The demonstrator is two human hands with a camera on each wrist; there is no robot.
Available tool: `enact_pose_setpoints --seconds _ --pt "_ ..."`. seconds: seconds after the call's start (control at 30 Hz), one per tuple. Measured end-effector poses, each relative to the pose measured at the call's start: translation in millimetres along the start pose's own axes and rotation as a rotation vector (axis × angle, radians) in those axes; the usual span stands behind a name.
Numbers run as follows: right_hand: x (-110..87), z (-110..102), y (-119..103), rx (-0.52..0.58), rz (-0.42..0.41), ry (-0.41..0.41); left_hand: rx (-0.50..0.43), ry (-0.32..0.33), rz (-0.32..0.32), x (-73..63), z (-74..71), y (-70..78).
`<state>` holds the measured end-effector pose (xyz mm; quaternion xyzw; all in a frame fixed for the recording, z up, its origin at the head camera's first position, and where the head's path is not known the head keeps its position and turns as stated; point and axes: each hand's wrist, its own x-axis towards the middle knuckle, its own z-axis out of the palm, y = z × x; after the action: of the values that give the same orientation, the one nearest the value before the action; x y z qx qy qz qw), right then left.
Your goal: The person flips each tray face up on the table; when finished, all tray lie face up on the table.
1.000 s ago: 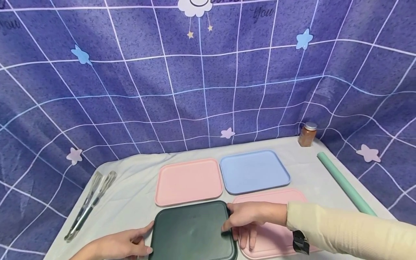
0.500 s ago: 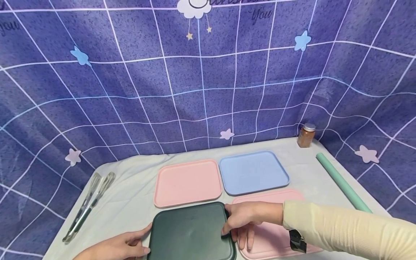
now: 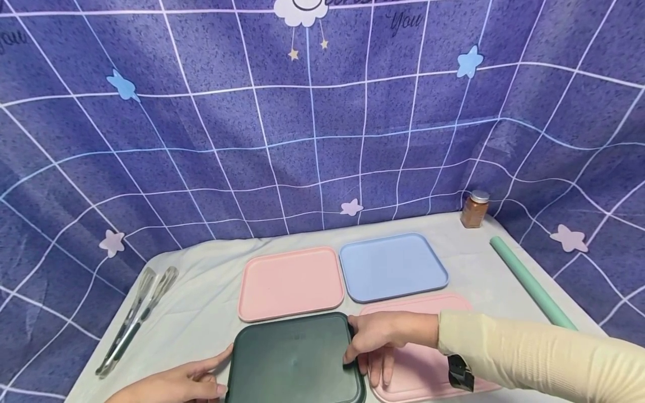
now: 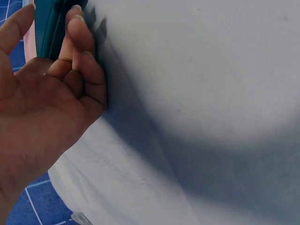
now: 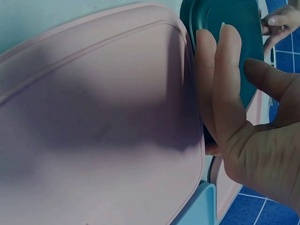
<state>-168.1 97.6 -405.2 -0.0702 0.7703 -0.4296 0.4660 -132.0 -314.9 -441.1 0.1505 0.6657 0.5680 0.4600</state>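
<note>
A dark green rectangular tray (image 3: 297, 358) lies near the front of the table. My left hand (image 3: 173, 383) is at its left edge, one finger extended along the rim and the thumb against the side. In the left wrist view, the other fingers of my left hand (image 4: 56, 84) curl beside the green tray (image 4: 49, 28). On the opposite edge, my right hand (image 3: 380, 338) holds the rim, thumb on top and fingers down the side. The right wrist view shows the fingers of my right hand (image 5: 225, 89) between the green tray (image 5: 229, 18) and a pink tray (image 5: 108, 112).
Behind the green tray lie a pink tray (image 3: 292, 284) and a blue tray (image 3: 394, 267). Another pink tray (image 3: 418, 364) sits under my right forearm. Metal tongs (image 3: 136, 322) lie at left. A green roll (image 3: 531, 282) and a small brown jar (image 3: 475, 210) are at right.
The green tray's left edge and my left hand have shifted slightly left. My right hand keeps its place on the right edge.
</note>
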Motion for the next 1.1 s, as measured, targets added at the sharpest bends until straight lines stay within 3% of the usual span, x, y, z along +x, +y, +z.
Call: enact_pose_setpoints --seconds 0.5,0.9,1.1 --pt "-0.5 -3.0 0.6 0.036 0.017 -0.021 -0.117 -0.103 0.027 -12.5 1.9 12.7" --pt "1.2 -3.3 -2.3 0.026 0.036 -0.058 -0.129 -0.050 0.059 -17.5 6.7 21.2" --pt "1.8 1.0 -2.7 0.046 0.018 -0.052 -0.038 0.003 0.086 -22.1 7.3 29.7"
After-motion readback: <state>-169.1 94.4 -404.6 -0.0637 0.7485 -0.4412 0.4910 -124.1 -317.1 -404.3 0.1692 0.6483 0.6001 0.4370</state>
